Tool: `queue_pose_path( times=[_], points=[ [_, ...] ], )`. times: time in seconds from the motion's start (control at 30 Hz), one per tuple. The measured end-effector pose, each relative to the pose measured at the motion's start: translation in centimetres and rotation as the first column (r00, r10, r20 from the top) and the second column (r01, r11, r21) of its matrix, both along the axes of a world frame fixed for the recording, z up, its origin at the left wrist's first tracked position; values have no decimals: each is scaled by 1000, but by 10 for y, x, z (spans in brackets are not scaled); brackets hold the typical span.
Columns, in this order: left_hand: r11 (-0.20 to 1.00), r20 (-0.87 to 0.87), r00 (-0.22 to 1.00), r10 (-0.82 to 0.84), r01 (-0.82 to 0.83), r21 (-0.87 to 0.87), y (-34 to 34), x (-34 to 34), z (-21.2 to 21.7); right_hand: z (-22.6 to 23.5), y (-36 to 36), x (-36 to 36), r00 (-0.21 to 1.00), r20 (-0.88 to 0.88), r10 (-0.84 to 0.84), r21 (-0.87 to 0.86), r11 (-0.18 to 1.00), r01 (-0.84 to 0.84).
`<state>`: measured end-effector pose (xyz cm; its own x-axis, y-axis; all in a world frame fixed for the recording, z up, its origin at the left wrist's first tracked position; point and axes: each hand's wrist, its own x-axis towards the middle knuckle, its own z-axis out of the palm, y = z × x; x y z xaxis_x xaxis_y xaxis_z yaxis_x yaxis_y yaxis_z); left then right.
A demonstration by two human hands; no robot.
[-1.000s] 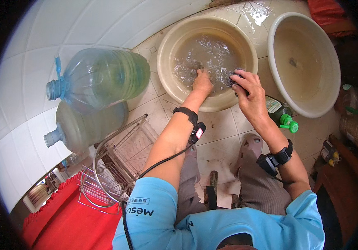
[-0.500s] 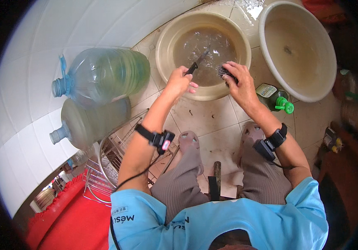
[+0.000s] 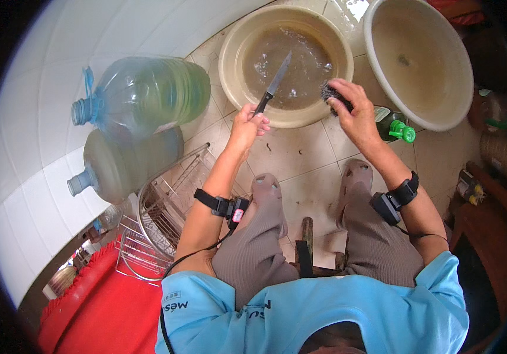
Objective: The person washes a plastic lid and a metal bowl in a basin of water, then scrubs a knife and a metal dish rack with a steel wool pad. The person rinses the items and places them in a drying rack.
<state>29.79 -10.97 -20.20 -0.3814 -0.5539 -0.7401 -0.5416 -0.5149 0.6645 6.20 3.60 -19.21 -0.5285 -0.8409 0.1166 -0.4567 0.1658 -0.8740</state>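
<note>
My left hand is wrapped round the black handle of a knife, whose blade points up and away over a beige basin. Murky, rippled water partly fills that basin. At the basin's near right rim, my right hand grips a dark metal scouring pad between thumb and fingers. The pad is apart from the blade. Just beyond my right wrist, a green-capped bottle lies on the tiles.
A second basin with cloudy water stands at the far right. Two large plastic bottles, a greenish one and a greyer one, lie on the left. A wire rack sits below them, beside a red cloth.
My left hand has drawn the knife back toward me and turned it so the blade shows more fully. My right hand has moved slightly right and away with the scouring pad.
</note>
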Motion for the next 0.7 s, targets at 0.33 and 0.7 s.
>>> queue_pose_path(
  times=[0.33, 0.7],
  points=[
    [881, -250, 958, -143, 238, 409, 64, 27, -64, 28, 13, 1, 978, 206, 32, 7, 999, -35],
    [773, 0, 795, -607, 591, 230, 99, 22, -109, 81, 97, -50, 696, 629, 347, 286, 729, -622]
  ],
)
